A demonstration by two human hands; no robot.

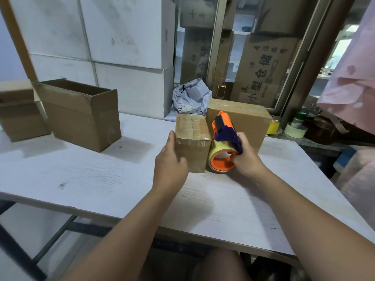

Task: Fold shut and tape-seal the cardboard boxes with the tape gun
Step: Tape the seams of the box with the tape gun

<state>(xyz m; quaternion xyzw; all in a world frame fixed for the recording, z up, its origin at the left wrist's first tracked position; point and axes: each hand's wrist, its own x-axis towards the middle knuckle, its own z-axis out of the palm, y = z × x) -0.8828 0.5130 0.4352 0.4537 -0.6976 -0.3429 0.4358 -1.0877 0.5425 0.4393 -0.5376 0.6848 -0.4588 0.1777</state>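
A person's hands work at a white table (pixel 101 179), where a small cardboard box (pixel 192 142) stands closed, clear tape across its top seam. The left hand (pixel 170 165) grips the box's near left corner, fingers up its left side and thumb on the near face. The right hand (pixel 246 157) is clamped on an orange-and-purple tape gun (pixel 225 138), whose yellowish roll sits just right of the box, touching its side. Behind the box to the right stands a larger closed carton (pixel 243 116); directly behind it lies a crumpled grey mailer bag (pixel 190 98). Well to the box's left sit an open carton (pixel 81 114) and, farther left, another brown box (pixel 18 114). Spare tape rolls (pixel 295 128) lie off to its right, beyond the larger carton.
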